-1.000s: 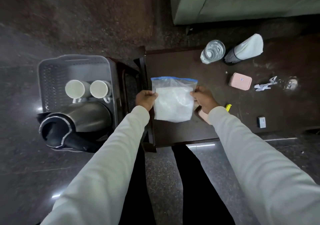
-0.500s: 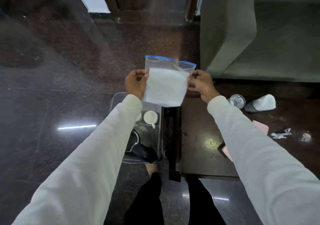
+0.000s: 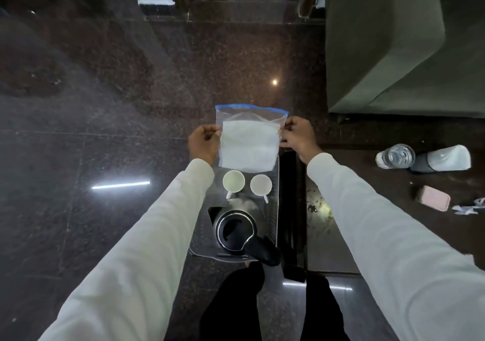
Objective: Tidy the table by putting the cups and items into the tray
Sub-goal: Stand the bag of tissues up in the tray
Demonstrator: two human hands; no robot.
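A clear zip bag [image 3: 249, 143] with a blue top edge and white contents hangs in the air over the far end of the grey perforated tray [image 3: 274, 209]. My left hand [image 3: 203, 142] pinches its left edge and my right hand [image 3: 298, 136] pinches its right edge. Inside the tray sit two white cups [image 3: 233, 182] [image 3: 260, 185] and a black electric kettle [image 3: 236, 231]. The tray stands on the floor to the left of the dark table [image 3: 393, 209].
On the table lie a clear water bottle [image 3: 395, 155], a white and dark flask [image 3: 443, 158] on its side, a pink case [image 3: 433, 198] and a crumpled white scrap [image 3: 468, 208]. A green sofa [image 3: 393, 52] stands at the upper right. Dark polished floor lies to the left.
Both hands have carried the bag from above the table leftward to above the tray. The view has swung so that the tray sits below the hands.
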